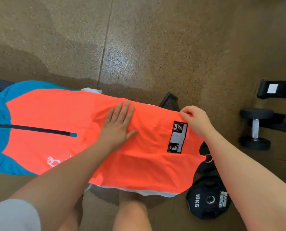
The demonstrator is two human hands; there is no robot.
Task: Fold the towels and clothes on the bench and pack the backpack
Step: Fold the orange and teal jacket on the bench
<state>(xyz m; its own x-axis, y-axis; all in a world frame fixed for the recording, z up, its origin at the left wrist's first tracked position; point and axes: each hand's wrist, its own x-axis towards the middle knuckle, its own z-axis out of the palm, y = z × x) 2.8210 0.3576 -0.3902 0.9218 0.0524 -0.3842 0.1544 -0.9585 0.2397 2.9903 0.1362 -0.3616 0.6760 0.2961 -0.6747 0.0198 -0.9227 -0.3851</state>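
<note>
An orange and teal sports shirt (58,114) lies spread flat along the bench, collar and dark zip to the left, hem to the right. A black and white patch (178,137) sits near the hem. My left hand (117,125) presses flat on the middle of the shirt, fingers straight. My right hand (195,120) pinches the far right corner of the hem. White cloth (155,193) peeks out under the shirt's near edge and at the far edge. The bench itself is almost wholly covered. No backpack is in view.
Black weight plates (209,200), one marked 10KG, lie on the floor at the bench's right end. A dumbbell (255,129) and black equipment parts (279,89) sit further right. Speckled brown floor (139,39) lies beyond the bench. My legs stand close to the near edge.
</note>
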